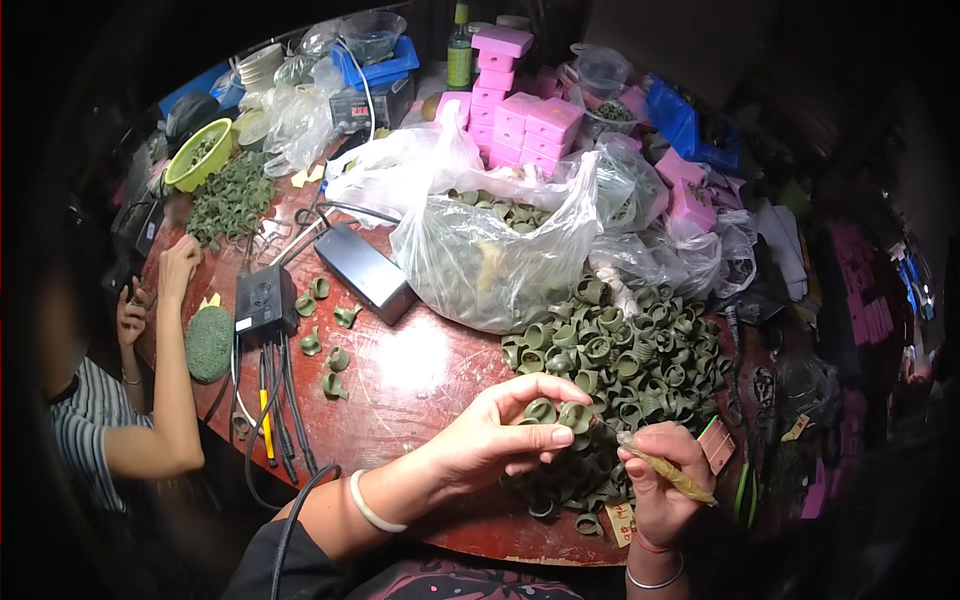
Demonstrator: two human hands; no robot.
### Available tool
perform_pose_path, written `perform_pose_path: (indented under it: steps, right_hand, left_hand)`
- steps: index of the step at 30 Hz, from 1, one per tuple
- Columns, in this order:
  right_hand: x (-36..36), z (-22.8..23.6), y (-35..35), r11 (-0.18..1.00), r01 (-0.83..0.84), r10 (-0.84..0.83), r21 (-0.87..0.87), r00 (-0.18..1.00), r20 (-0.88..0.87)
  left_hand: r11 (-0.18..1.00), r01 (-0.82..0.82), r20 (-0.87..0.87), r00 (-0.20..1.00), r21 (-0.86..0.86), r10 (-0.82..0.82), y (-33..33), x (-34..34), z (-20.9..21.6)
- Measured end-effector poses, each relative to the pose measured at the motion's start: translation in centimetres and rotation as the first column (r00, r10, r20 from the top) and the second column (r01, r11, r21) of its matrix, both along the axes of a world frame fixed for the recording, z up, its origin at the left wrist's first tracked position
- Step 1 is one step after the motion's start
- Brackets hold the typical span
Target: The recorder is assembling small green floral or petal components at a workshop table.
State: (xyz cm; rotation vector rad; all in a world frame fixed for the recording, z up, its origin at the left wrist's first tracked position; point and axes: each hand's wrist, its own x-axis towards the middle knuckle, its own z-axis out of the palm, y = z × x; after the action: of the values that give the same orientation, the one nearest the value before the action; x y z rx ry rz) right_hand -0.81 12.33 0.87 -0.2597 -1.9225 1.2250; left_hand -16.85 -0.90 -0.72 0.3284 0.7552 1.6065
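My left hand (500, 425) is closed on dark green rings (574, 418), pinched between thumb and fingers; two show at the fingertips. Just to the right, my right hand (660, 480) grips a slim yellowish, translucent tool (668, 476), its tip pointing toward the rings. A small gap separates that tip from them. Behind and beneath both hands spreads a big heap of similar green rings (630, 350). Several loose green pieces (336, 358) lie on the red table (420, 375) to the left.
A clear plastic bag (480, 270) of green pieces stands beyond the heap, with pink boxes (510, 110) stacked behind. Black power units (362, 268) and cables sit left of it. At far left, a co-worker's arm (175, 350) rests near another green pile (230, 195) and a green basket (198, 155).
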Motion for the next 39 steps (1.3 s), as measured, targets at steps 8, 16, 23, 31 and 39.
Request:
perform_pose_path:
  steps: [8,16,23,31,39]
  right_hand:
    - [0.0,-0.1,0.4,0.989,-0.102,0.108,-0.103,0.993,0.047]
    - [0.0,0.5,-0.2,0.978,-0.045,0.032,0.202,0.997,0.067]
    - [-0.2,0.3,-0.3,0.965,-0.007,0.005,0.261,1.0,0.006]
    - [0.4,-0.4,0.5,0.995,0.086,-0.085,0.051,0.996,-0.011]
    - [0.1,-0.4,0.6,0.982,-0.115,0.117,-0.148,0.993,0.005]
  left_hand:
    - [1.0,0.004,0.014,1.0,0.03,-0.004,0.0,-0.1,-0.4]
    - [0.999,0.007,0.028,1.0,0.038,-0.008,0.1,-0.2,-0.5]
    - [1.0,-0.017,-0.038,0.999,0.008,0.017,0.2,-0.1,-0.3]
    - [0.998,-0.039,-0.244,0.969,-0.042,0.027,0.2,0.0,0.1]
    - [0.999,-0.039,-0.286,0.958,-0.022,0.031,0.3,0.2,0.0]
